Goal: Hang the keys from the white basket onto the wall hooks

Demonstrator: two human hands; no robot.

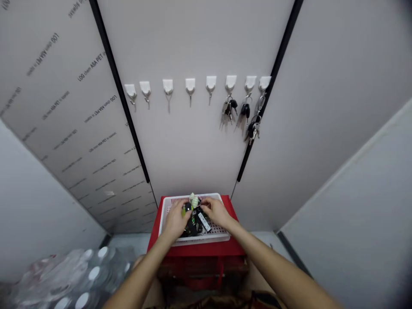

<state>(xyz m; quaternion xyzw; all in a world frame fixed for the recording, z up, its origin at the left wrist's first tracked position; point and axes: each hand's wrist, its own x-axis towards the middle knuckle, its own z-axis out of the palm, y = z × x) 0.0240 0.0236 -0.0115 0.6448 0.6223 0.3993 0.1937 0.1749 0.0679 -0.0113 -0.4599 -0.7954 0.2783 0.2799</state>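
Over the white basket (pixel 206 238), left hand (pixel 175 219) and right hand (pixel 219 212) are flanking a pale-green charm (pixel 195 201), each grip partly curled; firmness of hold unclear. Three key bunches (pixel 228 108) are hanging; five hooks (pixel 190 84) are carrying none; black keychains (pixel 192 226) are lying inside.

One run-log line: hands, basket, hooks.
left hand: at pile of small items, grip unclear | right hand: at same pile, grip unclear | white basket: holds pile, on red surface | rightmost three hooks: hold key bunches
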